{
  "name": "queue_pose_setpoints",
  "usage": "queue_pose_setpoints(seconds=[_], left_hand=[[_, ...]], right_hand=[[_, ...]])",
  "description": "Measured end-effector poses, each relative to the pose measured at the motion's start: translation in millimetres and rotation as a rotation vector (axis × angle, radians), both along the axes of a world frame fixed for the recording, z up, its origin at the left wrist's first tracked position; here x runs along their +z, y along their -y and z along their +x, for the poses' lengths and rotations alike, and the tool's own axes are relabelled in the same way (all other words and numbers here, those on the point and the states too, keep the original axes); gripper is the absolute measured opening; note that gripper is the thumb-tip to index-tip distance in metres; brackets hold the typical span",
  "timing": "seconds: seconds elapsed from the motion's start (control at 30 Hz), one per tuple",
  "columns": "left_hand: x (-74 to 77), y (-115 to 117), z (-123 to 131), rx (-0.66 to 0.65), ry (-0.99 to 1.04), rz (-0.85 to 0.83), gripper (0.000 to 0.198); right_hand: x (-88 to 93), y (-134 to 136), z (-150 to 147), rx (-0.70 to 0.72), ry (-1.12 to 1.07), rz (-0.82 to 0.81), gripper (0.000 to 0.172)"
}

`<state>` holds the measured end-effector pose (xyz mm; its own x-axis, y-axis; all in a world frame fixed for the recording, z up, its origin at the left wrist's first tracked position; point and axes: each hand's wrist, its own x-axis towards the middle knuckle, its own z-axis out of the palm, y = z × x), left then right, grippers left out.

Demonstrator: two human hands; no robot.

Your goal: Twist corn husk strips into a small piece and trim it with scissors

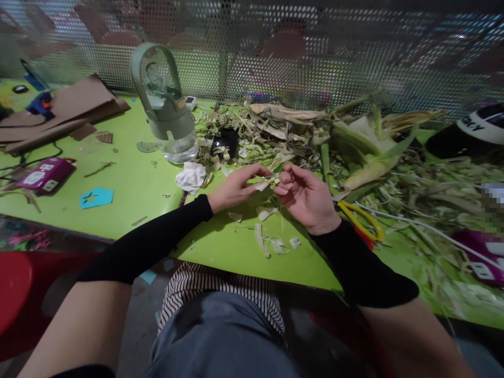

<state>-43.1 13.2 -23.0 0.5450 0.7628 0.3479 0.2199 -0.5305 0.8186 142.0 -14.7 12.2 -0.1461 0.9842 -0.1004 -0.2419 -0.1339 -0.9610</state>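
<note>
Two bare hands meet above a lime-green tabletop [220,241]: the left hand [238,185] and the right hand [309,197], both below black fabric sleeves [149,236]. Each grip is pinched at the fingertips on a small, papery bundle of pale cream husk strips [262,185], held between them. Loose cream scraps [260,240] lie below. Near the left wrist sits a crumpled white tissue [191,177]; beside the right wrist, a yellow-handled tool [366,220]; behind the hands, heaped dry brown-green husks [283,126]
</note>
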Motion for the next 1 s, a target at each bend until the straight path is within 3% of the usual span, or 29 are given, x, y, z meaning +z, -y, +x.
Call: queue_pose_setpoints(seconds=[0.17,0.33,0.57,0.7,0.87,1.0], left_hand=[[1.0,5,6,-0.042,0.212,-0.302,0.012],[8.1,3,2,0.008,0.259,-0.467,0.01],[18.1,-3,-8,0.116,0.379,-0.642,0.016],[20.6,-2,-8,0.126,0.406,-0.608,0.016],[19.6,0,-7,0.119,0.368,-0.544,0.016],[18.0,0,-6,0.162,0.391,-0.495,0.016]], right_hand=[[1.0,3,2,-0.018,-0.059,-0.071,0.009],[3.4,-8,18,-0.094,0.105,0.029,0.013],[38.1,-9,50,-0.204,0.247,0.015,0.006],[51.4,2,81,-0.119,0.688,0.129,0.011],[41.7,11,111,0.106,1.58,0.109,0.01],[29.5,24,118,0.102,1.73,0.095,0.019]])
